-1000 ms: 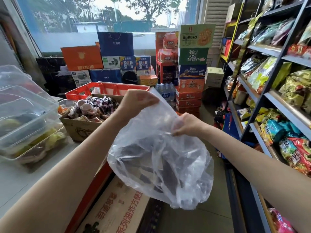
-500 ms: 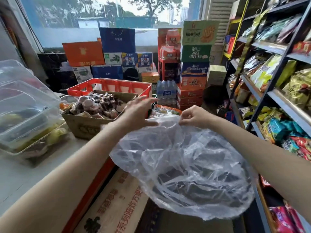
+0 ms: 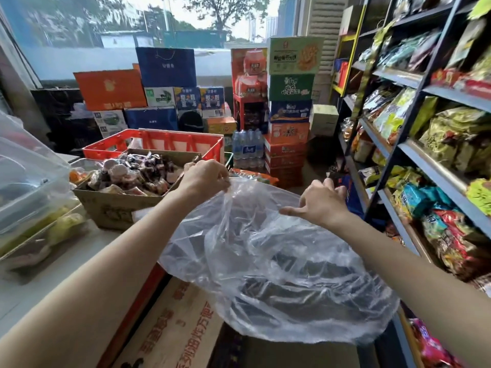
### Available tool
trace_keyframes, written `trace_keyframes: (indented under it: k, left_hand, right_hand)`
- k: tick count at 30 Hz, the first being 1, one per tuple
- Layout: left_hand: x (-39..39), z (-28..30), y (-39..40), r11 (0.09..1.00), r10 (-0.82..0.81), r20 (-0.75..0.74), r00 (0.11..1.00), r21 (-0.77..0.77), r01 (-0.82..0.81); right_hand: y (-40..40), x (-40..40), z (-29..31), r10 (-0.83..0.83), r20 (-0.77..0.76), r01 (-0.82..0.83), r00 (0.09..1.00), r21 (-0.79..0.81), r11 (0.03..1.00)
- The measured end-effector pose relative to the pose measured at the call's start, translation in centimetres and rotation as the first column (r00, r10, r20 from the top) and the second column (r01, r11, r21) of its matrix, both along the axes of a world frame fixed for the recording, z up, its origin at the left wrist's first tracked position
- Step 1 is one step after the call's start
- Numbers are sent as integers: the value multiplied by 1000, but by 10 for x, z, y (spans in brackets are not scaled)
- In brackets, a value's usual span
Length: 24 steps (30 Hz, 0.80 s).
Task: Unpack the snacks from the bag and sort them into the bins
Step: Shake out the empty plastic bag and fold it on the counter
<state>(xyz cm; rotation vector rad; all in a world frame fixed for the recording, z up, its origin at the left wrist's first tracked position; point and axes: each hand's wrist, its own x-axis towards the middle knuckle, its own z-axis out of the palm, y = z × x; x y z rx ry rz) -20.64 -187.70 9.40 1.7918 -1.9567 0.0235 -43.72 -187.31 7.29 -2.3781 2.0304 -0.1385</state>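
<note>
A clear plastic bag (image 3: pixel 279 266) hangs in front of me, billowed out and see-through; I can make out nothing inside it. My left hand (image 3: pixel 204 179) pinches the bag's rim at its upper left. My right hand (image 3: pixel 321 203) pinches the rim at the upper right, its other fingers spread. Between the two hands the mouth of the bag is stretched wide. A cardboard box (image 3: pixel 106 205) heaped with small wrapped snacks (image 3: pixel 132 173) stands on the counter just left of my left hand.
Clear lidded bins (image 3: pixel 29 181) stand at far left on the white counter (image 3: pixel 39 282). A red crate (image 3: pixel 159 142) sits behind the box. Stacked cartons (image 3: pixel 289 112) and water bottles (image 3: pixel 247 150) fill the back. Snack shelves (image 3: pixel 414 160) line the right. A flat carton (image 3: pixel 172 330) lies below.
Both hands have lowered and moved apart, pulling the bag's mouth wider. The bag has swung from hanging upright to spreading out low and to the right.
</note>
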Motion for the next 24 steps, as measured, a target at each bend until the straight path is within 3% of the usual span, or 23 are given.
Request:
trace_keyframes:
  k: [2, 7, 10, 13, 14, 17, 18, 19, 20, 21, 22, 24]
  left_hand:
    - [-2, 4, 1, 1000, -10, -5, 1000, -14, 10]
    - [5, 17, 6, 998, -68, -25, 997, -20, 67]
    - [14, 25, 11, 989, -144, -19, 989, -44, 143]
    - [28, 27, 13, 994, -95, 7, 995, -53, 95]
    - [35, 26, 14, 998, -52, 27, 998, -38, 53]
    - [55, 20, 15, 996, 61, 50, 997, 55, -64]
    - [59, 17, 15, 990, 85, 63, 994, 104, -92]
    - [62, 14, 14, 979, 95, 120, 988, 168, -115]
    - [63, 10, 13, 957, 86, 208, 974, 253, -139]
    - [64, 5, 12, 923, 60, 289, 955, 348, -163]
    - [64, -1, 12, 882, 33, 355, 934, 430, -195]
    - [66, -12, 13, 825, 5, 409, 912, 514, -235]
  right_hand:
    - [-3, 9, -7, 15, 54, -18, 998, 68, 998]
    - [-7, 31, -32, 181, -24, -174, 983, 178, 968]
    - [-5, 42, -46, 253, 57, -248, 966, -75, 966]
    - [-14, 43, -37, 333, 223, -252, 916, -327, 911]
    - [-20, 40, -24, 351, 258, -221, 900, -422, 879]
    - [-42, 27, 33, 344, 475, 90, 810, -680, 728]
    - [-48, 24, 47, 376, 461, 47, 804, -680, 732]
    - [-52, 22, 56, 445, 383, -139, 810, -611, 780]
    - [-50, 22, 60, 507, 298, -357, 809, -436, 826]
    - [-48, 21, 60, 522, 270, -472, 809, -229, 851]
    - [-46, 20, 61, 497, 304, -470, 813, -162, 867]
    - [-47, 17, 65, 438, 486, -292, 756, -349, 890]
